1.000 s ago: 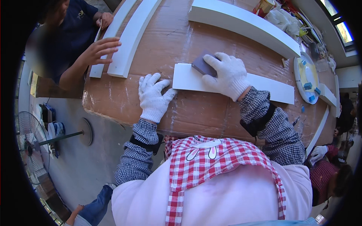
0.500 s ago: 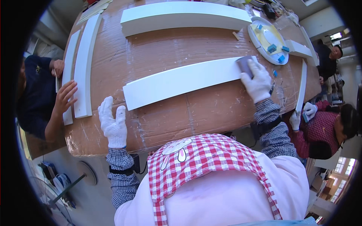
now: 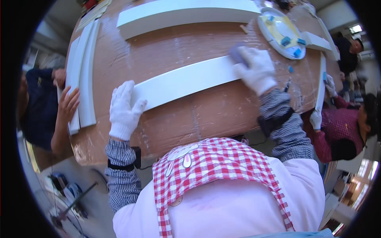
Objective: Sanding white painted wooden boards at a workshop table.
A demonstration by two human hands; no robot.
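A long white board (image 3: 190, 81) lies aslant across the cardboard-covered table in front of me. My left hand (image 3: 125, 109), in a white knit glove, holds its left end, the fingers along the end and the thumb over the near corner. Toward the right end my right hand (image 3: 258, 69), gloved too, holds a greyish-purple sanding block (image 3: 237, 53) against the top face. Hand and block are somewhat blurred, and the palm hides part of the block.
Stacked white boards (image 3: 186, 18) lie at the back, and white strips (image 3: 87, 75) at the left by a person's bare hand (image 3: 68, 103). An oval white tray (image 3: 295, 55) holds blue sponge pieces. At right, a co-worker's gloved hand (image 3: 316, 119) touches a narrow white strip (image 3: 321, 87).
My left hand has come from beside the board onto its left end. My right hand has slid the block leftward along the board. The right co-worker's far hand has moved up the strip.
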